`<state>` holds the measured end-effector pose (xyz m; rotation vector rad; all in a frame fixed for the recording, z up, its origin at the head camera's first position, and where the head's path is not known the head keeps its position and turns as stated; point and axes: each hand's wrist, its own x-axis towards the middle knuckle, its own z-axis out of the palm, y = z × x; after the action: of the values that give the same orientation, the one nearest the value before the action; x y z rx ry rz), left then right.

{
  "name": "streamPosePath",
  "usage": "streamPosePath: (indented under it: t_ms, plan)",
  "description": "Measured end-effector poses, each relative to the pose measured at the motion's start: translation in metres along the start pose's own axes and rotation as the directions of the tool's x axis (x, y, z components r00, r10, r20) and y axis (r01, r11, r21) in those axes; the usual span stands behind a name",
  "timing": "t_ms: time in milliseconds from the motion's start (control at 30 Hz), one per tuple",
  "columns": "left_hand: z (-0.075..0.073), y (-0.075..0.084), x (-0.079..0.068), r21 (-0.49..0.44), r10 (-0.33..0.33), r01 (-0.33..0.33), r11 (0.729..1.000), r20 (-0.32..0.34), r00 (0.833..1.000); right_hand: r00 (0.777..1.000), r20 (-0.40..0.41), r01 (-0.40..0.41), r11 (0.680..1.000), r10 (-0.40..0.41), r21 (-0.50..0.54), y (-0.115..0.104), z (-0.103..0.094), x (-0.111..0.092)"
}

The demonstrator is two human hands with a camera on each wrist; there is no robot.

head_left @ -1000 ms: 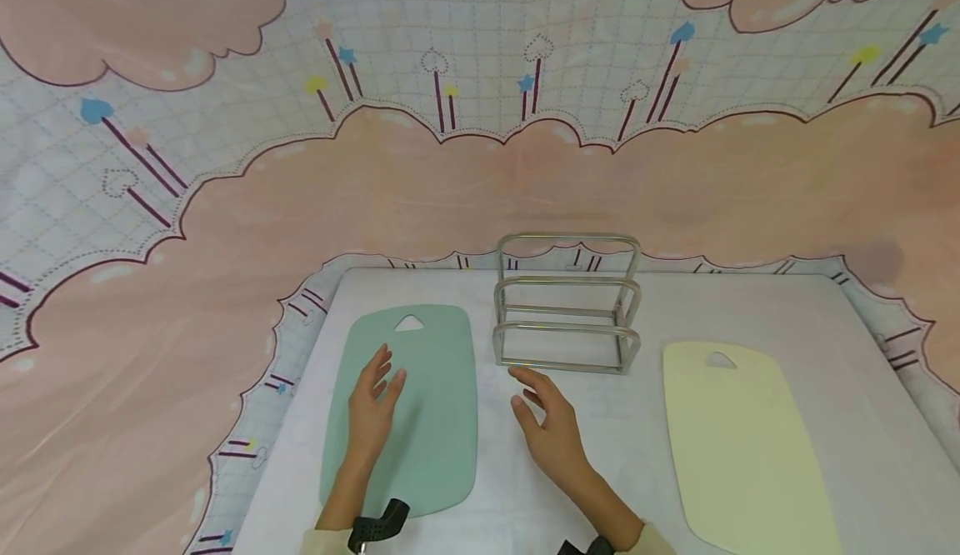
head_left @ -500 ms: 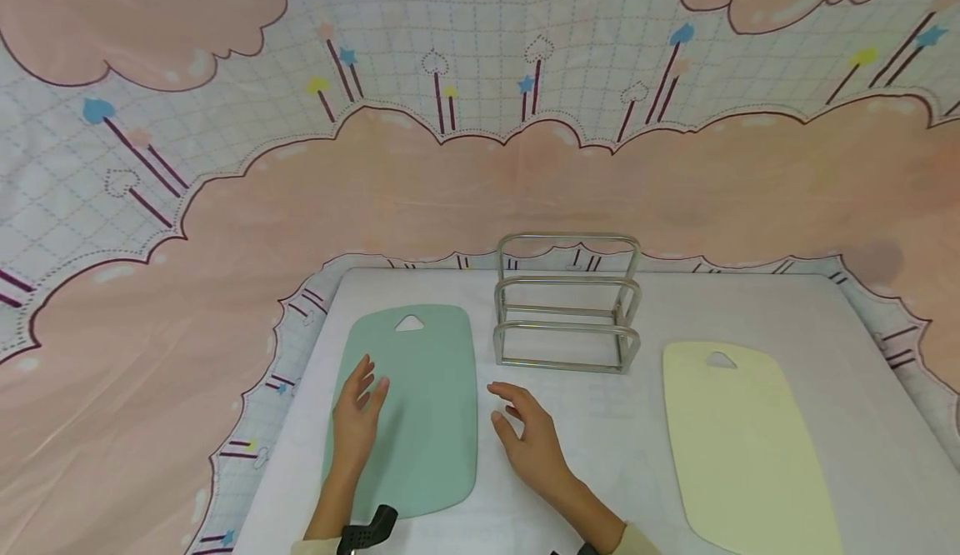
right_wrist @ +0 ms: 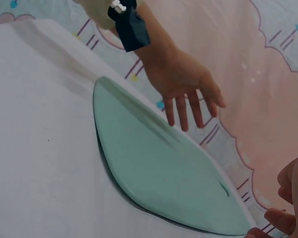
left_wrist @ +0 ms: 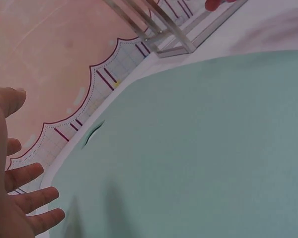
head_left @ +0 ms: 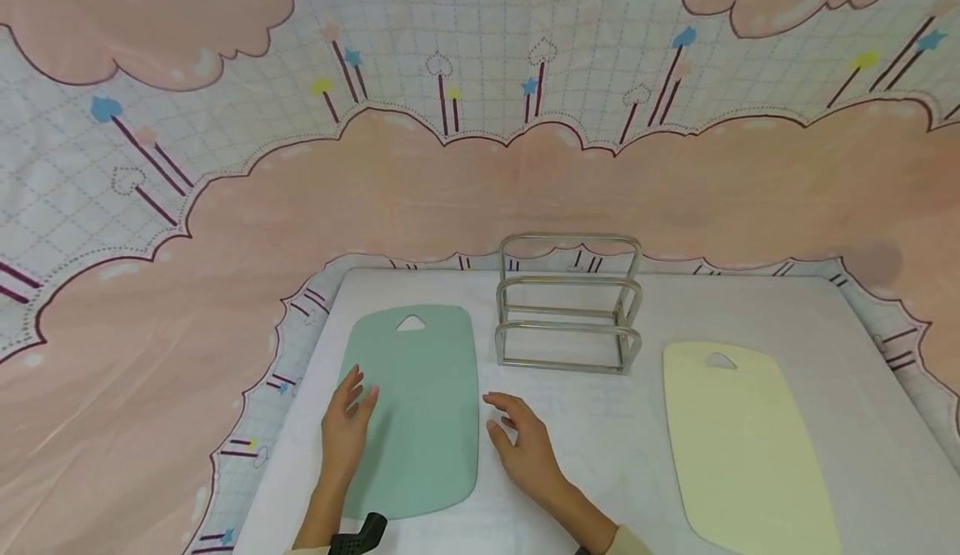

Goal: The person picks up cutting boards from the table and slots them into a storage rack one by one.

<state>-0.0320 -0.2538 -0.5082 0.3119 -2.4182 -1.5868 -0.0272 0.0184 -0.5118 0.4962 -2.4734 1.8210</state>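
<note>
My left hand [head_left: 345, 434] hovers over the left edge of a green cutting board [head_left: 420, 413], fingers loosely spread and holding nothing. In the left wrist view the green board fills much of the picture, with the hand's fingers at the lower left. My right hand [head_left: 525, 455] is just off the board's right edge, above the white tabletop, its fingers relaxed and slightly bent around nothing. The right wrist view shows the left hand [right_wrist: 184, 82] with straight fingers beyond the board [right_wrist: 149, 158]. The board lies flat, its triangular handle hole at the far end.
A metal wire rack [head_left: 570, 365] with several upright loops stands at the back middle of the white table [head_left: 585, 422]. A pale yellow cutting board [head_left: 742, 447] lies flat on the right. A patterned cloth [head_left: 480, 188] hangs behind and surrounds the table.
Both hands have drawn back toward the body and shifted left, the right one away from the rack's front. The boards and the rack have stayed in place.
</note>
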Motion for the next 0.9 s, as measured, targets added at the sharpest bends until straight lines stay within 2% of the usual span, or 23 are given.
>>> streamPosePath:
  t_ms: [133, 467, 900]
  plan:
    - [-0.004, -0.002, -0.002, 0.008, -0.023, 0.023, 1.000, -0.007, 1.000, 1.000, 0.006, -0.013, 1.000, 0.013, -0.002, 0.001, 0.003, -0.003]
    - [-0.012, -0.008, 0.000, 0.043, -0.032, 0.033, 0.999, -0.009, 0.999, 0.999, 0.019, -0.036, 0.999, 0.036, -0.010, 0.008, 0.012, -0.006]
    - [-0.020, -0.019, 0.004, 0.100, -0.040, 0.047, 0.994, -0.070, 0.997, 0.997, 0.032, -0.077, 0.997, 0.076, 0.015, 0.010, 0.022, -0.004]
